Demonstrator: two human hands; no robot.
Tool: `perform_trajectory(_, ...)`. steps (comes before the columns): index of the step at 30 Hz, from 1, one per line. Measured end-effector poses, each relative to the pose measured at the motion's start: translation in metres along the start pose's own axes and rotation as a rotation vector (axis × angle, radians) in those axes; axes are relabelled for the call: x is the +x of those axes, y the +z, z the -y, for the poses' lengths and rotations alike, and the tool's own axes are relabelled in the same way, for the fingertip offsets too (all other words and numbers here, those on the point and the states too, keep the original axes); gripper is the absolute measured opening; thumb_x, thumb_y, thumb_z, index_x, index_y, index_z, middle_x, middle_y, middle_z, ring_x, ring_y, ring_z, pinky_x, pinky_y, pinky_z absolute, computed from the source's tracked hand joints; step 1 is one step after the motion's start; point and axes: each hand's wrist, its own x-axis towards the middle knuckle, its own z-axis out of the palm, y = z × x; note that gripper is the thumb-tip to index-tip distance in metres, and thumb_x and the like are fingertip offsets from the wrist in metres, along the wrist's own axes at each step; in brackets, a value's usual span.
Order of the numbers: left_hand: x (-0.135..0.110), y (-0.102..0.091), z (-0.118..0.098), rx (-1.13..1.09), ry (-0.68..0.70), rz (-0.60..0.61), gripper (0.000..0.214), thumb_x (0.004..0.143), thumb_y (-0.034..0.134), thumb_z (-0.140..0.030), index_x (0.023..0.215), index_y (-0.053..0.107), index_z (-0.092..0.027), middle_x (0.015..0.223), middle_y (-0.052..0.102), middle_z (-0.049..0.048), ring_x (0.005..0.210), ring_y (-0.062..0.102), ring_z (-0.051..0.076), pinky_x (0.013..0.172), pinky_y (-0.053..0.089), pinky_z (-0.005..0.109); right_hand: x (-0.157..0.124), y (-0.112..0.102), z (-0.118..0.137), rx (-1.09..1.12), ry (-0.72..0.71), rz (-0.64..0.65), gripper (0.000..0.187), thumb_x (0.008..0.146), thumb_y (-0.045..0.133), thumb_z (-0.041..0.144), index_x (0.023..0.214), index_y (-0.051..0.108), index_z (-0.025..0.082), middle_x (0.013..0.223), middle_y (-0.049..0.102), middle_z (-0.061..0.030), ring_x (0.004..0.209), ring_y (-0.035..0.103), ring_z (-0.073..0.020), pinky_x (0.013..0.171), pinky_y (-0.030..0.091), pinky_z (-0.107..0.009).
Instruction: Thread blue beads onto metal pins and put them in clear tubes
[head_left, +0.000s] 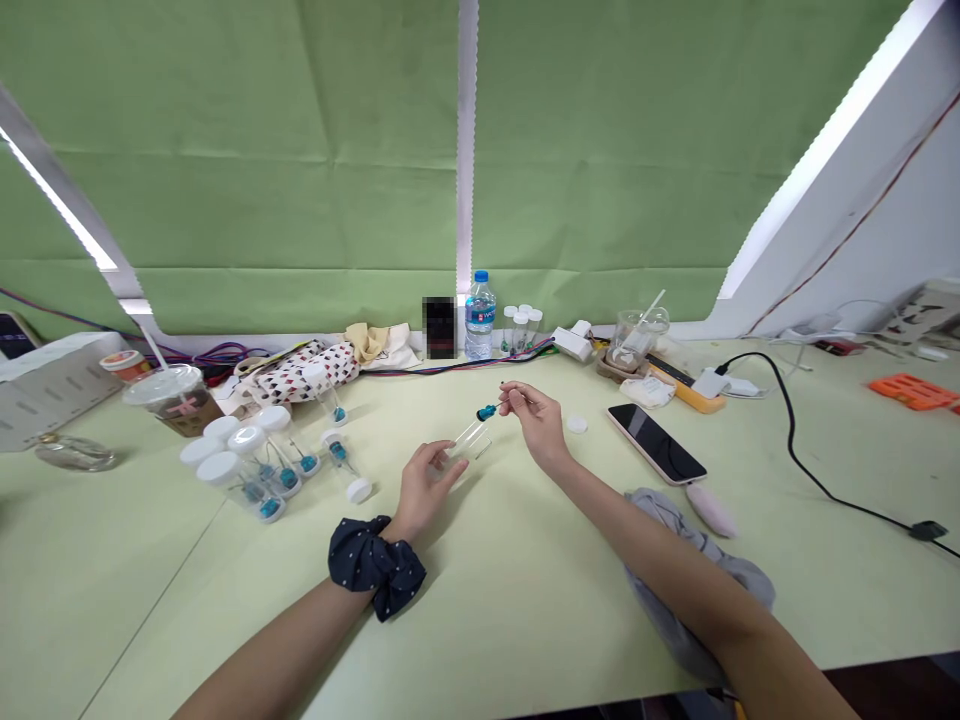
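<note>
My left hand [429, 485] is closed around a clear tube [474, 438], tilted with its mouth toward the upper right. A dark scrunchie sits on that wrist. Between the fingertips of my right hand [536, 420] is a small blue part with thin wire leads [487, 411], just above the tube's mouth. Whether it touches the tube I cannot tell. A loose white cap [577, 424] lies to the right of my right hand. Left of my left hand, a capped tube [345, 465] with a blue part inside lies on its side. Several similar capped tubes [255, 470] stand beyond it.
At the back stand a water bottle [481, 315] and several more capped tubes [520, 328]. A phone [657, 443] and a grey cloth [694, 580] lie on the right. A drink cup [176, 398] is at the left. A black cable [795, 440] runs along the right side.
</note>
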Motion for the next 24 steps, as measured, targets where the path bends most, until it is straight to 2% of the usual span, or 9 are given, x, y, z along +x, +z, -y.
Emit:
perform_trajectory(2, 0.0, 0.0, -0.001, -0.031, -0.021, -0.002, 0.033, 0.075, 0.062, -0.04, 0.1, 0.061, -0.019, 0.078, 0.055, 0.0027, 0.073, 0.052, 0.015, 0.072, 0.043, 0.03, -0.003, 0.004, 0.004, 0.015, -0.002, 0.016, 0.028, 0.082, 0.053, 0.043, 0.091, 0.064, 0.019, 0.082, 0.058, -0.0043, 0.066, 0.055, -0.0118, 0.068, 0.048, -0.029)
perform_trajectory(7, -0.001, 0.001, -0.001, -0.058, -0.038, -0.003, 0.032, 0.075, 0.061, -0.039, 0.1, 0.061, -0.018, 0.077, 0.055, 0.0023, 0.072, 0.051, 0.015, 0.071, 0.042, 0.03, -0.004, 0.006, 0.007, 0.02, -0.044, -0.059, 0.026, 0.083, 0.052, 0.042, 0.091, 0.063, 0.02, 0.079, 0.056, -0.0036, 0.063, 0.052, -0.0113, 0.068, 0.045, -0.029)
perform_trajectory(9, 0.0, 0.001, -0.001, -0.062, -0.038, -0.003, 0.032, 0.076, 0.061, -0.039, 0.1, 0.061, -0.018, 0.077, 0.055, 0.0022, 0.071, 0.051, 0.015, 0.071, 0.042, 0.029, -0.003, 0.006, 0.008, 0.03, -0.037, -0.051, 0.026, 0.082, 0.053, 0.043, 0.091, 0.063, 0.02, 0.08, 0.056, -0.0037, 0.063, 0.052, -0.0115, 0.067, 0.045, -0.029)
perform_trajectory(12, 0.0, 0.0, -0.002, -0.063, -0.038, -0.021, 0.031, 0.076, 0.061, -0.039, 0.1, 0.061, -0.019, 0.078, 0.056, 0.0024, 0.072, 0.052, 0.015, 0.072, 0.043, 0.029, -0.005, 0.008, 0.007, 0.061, 0.02, 0.008, 0.026, 0.081, 0.054, 0.043, 0.089, 0.064, 0.021, 0.08, 0.056, -0.0031, 0.062, 0.05, -0.0109, 0.067, 0.043, -0.029)
perform_trajectory(18, -0.001, -0.001, -0.007, -0.123, -0.001, -0.04, 0.031, 0.077, 0.059, -0.037, 0.103, 0.06, -0.019, 0.081, 0.058, 0.0029, 0.076, 0.054, 0.016, 0.074, 0.043, 0.03, -0.015, 0.013, -0.001, 0.153, 0.158, 0.155, 0.024, 0.08, 0.057, 0.042, 0.081, 0.068, 0.021, 0.096, 0.053, -0.0042, 0.06, 0.044, -0.0073, 0.064, 0.041, -0.027)
perform_trajectory(22, -0.002, -0.001, -0.011, -0.147, 0.0, -0.04, 0.03, 0.077, 0.06, -0.037, 0.1, 0.06, -0.018, 0.085, 0.06, 0.0044, 0.078, 0.054, 0.016, 0.074, 0.043, 0.03, -0.019, 0.015, -0.003, 0.212, 0.223, 0.234, 0.026, 0.08, 0.057, 0.043, 0.078, 0.069, 0.02, 0.101, 0.049, -0.0054, 0.065, 0.048, -0.0083, 0.064, 0.043, -0.028)
perform_trajectory(24, -0.002, -0.001, -0.01, -0.15, 0.006, -0.04, 0.03, 0.077, 0.061, -0.037, 0.099, 0.061, -0.018, 0.085, 0.06, 0.0048, 0.076, 0.054, 0.016, 0.074, 0.043, 0.031, -0.02, 0.015, -0.003, 0.211, 0.207, 0.248, 0.026, 0.079, 0.057, 0.044, 0.08, 0.069, 0.021, 0.105, 0.048, -0.0057, 0.068, 0.05, -0.0094, 0.066, 0.045, -0.029)
